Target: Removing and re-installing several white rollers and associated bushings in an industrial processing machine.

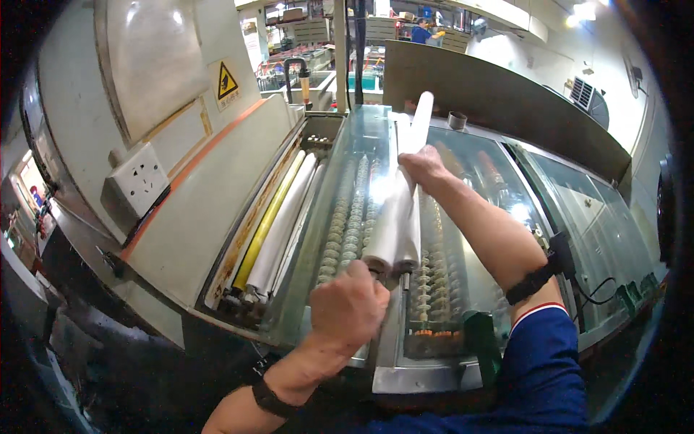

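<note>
Two long white rollers (391, 226) lie side by side, slanting over the glass covers of a machine. My right hand (426, 165) is wrapped round them near their far part; one white end (423, 116) sticks out beyond it. At the near end, my left hand (350, 300) is closed in a fist against the left roller's end, its fingers apparently round the shaft, which they hide. A bare metal shaft (406, 280) shows at the right roller's near end. Left of the glass, an open trough holds a yellow roller (269, 220) and white rollers (283, 224).
Under the clear glass cover (329, 217) run rows of ridged rollers (347, 217). A short grey cylinder (457, 120) stands by the back panel (499, 94). At left, a machine housing bears a socket strip (139, 181) and a yellow warning sign (227, 81). Far back, another person (421, 32) stands.
</note>
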